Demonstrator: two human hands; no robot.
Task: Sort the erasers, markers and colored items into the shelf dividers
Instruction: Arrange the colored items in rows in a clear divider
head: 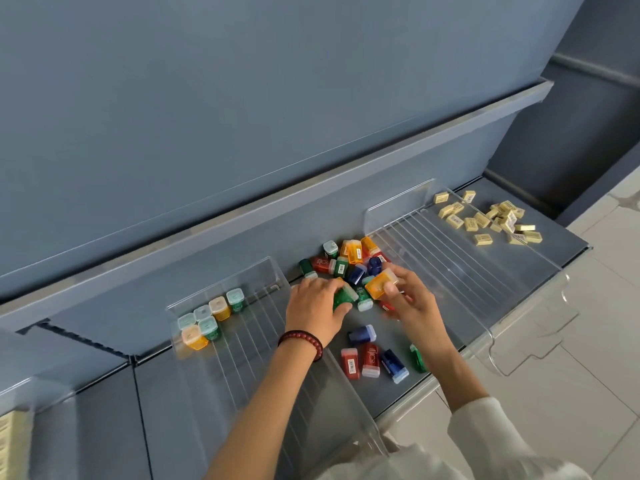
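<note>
Grey shelf [242,382], clear plastic dividers [450,271] standing on it. Left hand [317,308]: fingers closed around a green case [344,296]. Right hand [410,299]: fingers pinching an orange case [380,284], thumb on its front face. Both hands sit at the near edge of the mixed coloured pile [349,259] in the middle bay. Six cases stand upright [211,318] in the left bay. Cream erasers [491,218] lie scattered far right. Four loose cases [372,356] lie nearer the shelf front.
</note>
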